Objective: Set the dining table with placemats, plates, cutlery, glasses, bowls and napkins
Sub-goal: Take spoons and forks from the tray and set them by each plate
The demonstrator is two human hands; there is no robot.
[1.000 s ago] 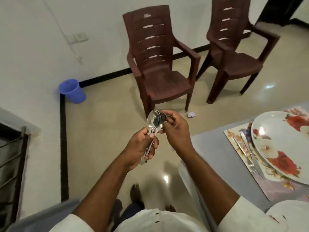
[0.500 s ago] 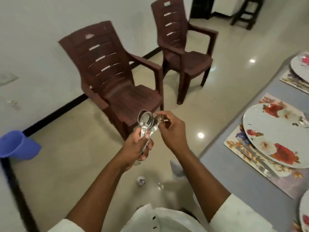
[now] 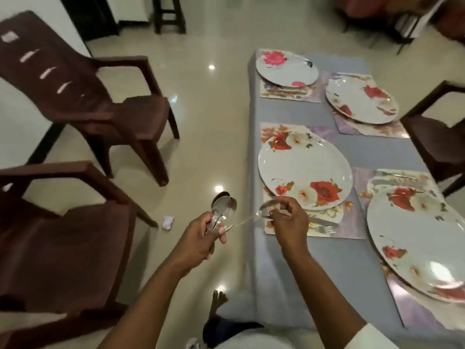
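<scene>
Right hand [image 3: 289, 224] is pinching one spoon [image 3: 266, 209] by its bowl, right over the near edge of the placemat [image 3: 284, 231] at the counter's [image 3: 302, 268] left side, while my left hand [image 3: 201, 238] grips the bunch of remaining spoons [image 3: 222, 207] out over the floor. Progress-wise I'd say we're maybe halfway: four placemats with plates [image 3: 304, 172] are down, and a knife and fork [image 3: 323, 226] sit at the nearest setting. Spoons look like the step in hand. No glasses, bowls or napkins in view yet, so those are still to do.
</scene>
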